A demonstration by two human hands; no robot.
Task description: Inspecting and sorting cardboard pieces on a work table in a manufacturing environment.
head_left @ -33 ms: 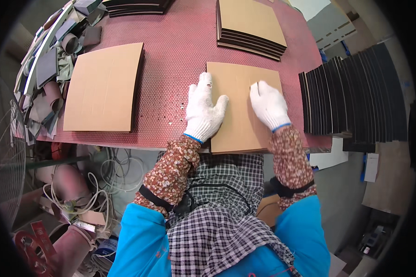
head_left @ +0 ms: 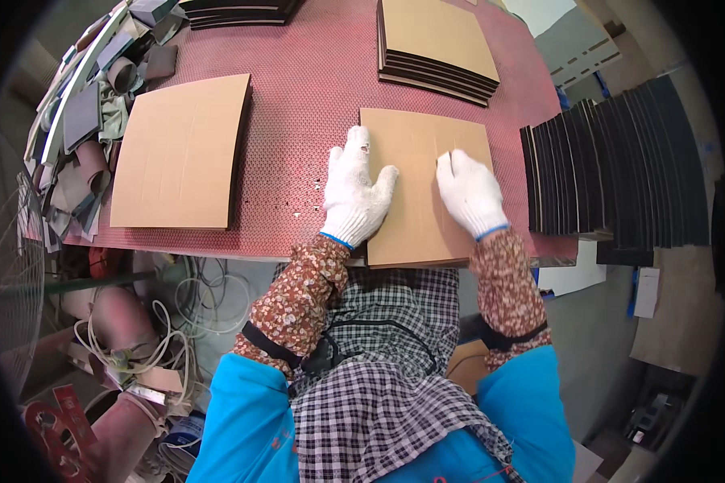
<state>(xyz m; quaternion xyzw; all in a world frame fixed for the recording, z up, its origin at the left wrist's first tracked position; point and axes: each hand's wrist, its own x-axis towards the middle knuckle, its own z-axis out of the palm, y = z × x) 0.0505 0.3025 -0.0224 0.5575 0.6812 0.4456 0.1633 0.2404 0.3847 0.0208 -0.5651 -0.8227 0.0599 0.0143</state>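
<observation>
A tan cardboard sheet with faint crease lines lies in front of me at the table's near edge, on top of whatever is under it. My left hand, in a white knitted glove with a worn hole at one fingertip, rests flat along the sheet's left edge, fingers stretched and thumb spread onto the cardboard. Over the right part of the sheet, my right hand in a matching glove is closed, its fingertips bunched together. A small dark spot shows between those fingertips, too small to name.
The table has a red mesh-patterned top. A tan-topped stack lies left, another stack far right. Dark panels stand in a row at right. Scrap pieces line the left edge; hoses hang below.
My right hand has shifted very slightly toward me and to the right over the cardboard. My left hand stays in place.
</observation>
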